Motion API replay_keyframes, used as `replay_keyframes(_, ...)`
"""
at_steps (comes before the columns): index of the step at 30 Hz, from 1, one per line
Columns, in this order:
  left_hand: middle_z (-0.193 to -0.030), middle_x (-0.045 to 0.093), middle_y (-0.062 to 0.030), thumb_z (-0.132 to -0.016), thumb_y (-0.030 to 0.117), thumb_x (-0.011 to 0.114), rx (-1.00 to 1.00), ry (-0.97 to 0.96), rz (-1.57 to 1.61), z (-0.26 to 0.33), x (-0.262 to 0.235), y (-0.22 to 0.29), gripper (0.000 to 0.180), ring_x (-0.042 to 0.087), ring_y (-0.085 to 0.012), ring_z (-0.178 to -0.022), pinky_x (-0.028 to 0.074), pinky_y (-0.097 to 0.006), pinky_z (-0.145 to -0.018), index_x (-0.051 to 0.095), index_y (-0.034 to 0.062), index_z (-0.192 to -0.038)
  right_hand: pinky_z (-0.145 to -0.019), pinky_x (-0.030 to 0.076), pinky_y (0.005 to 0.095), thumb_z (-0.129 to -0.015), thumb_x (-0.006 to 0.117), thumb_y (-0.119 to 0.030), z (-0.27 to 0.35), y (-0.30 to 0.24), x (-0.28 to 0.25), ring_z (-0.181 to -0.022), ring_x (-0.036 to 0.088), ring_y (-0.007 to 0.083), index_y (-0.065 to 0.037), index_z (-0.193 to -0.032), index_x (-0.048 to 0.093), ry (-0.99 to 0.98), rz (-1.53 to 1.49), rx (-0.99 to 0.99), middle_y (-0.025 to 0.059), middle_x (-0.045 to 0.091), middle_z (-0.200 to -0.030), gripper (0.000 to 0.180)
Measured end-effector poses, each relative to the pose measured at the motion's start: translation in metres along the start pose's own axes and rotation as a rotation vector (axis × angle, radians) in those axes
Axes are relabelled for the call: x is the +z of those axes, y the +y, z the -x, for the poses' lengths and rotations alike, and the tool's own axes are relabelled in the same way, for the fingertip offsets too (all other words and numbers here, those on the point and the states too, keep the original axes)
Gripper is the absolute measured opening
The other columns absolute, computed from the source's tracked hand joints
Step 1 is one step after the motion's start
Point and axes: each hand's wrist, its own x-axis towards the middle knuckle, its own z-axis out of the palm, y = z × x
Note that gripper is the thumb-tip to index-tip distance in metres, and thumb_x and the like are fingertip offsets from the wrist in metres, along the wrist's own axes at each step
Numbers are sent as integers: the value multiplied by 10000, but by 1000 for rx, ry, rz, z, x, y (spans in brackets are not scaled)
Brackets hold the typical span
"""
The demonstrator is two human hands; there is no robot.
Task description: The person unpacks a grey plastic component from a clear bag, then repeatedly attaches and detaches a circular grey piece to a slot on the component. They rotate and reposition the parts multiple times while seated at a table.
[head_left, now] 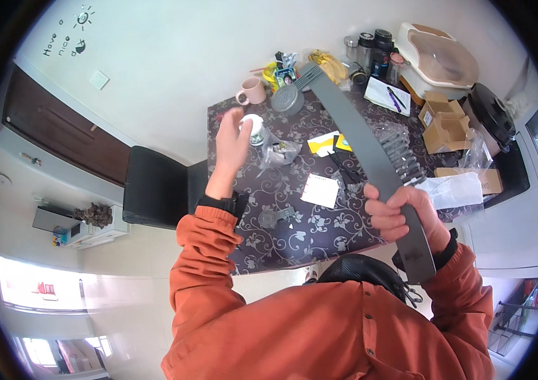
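My right hand [402, 214] is wrapped round the lower part of a long, slightly curved grey bar [370, 149]. It slants up and left across the table, ending in a comb-like bracket by a round grey disc [288, 99]; whether the disc is joined to it I cannot tell. A row of dark, shiny ribs [403, 157] shows along its right side. On the left my left hand [231, 144] is raised with its thumb apart from the fingers. Close to it stands a white jar [254, 130]; contact is unclear. A clear plastic bag [280, 151] lies beside the jar.
The dark floral table [319, 234] holds a white notepad [319, 191], a small grey disc piece [272, 218], a yellow-and-white packet [323, 144] and a pink mug [252, 91]. Bottles [381, 54] and opened cardboard boxes [444, 130] crowd the right. A black chair [155, 187] stands left.
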Motion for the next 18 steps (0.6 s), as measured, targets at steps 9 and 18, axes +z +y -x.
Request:
replay_keyframes(9,-998,673,-148,-760,201,745,-382,-783,-210,141,-10,-108,417,642,-267,-905,496,-350,-812,629,32,-1123,-429,359,203,-876,433,-8,2,-28,-35,-544,363,76,0,-1053,388,45,-132,-143,17,350,-708,183)
replay_keyframes(18,-1226,545,-168,-697,215,794,-200,-763,-510,215,22,-119,666,491,-339,-1182,411,-371,-1002,526,78,-1291,-452,362,210,-886,419,2,-5,-34,-56,-560,361,83,2,-1066,371,66,-208,-147,22,332,-711,186)
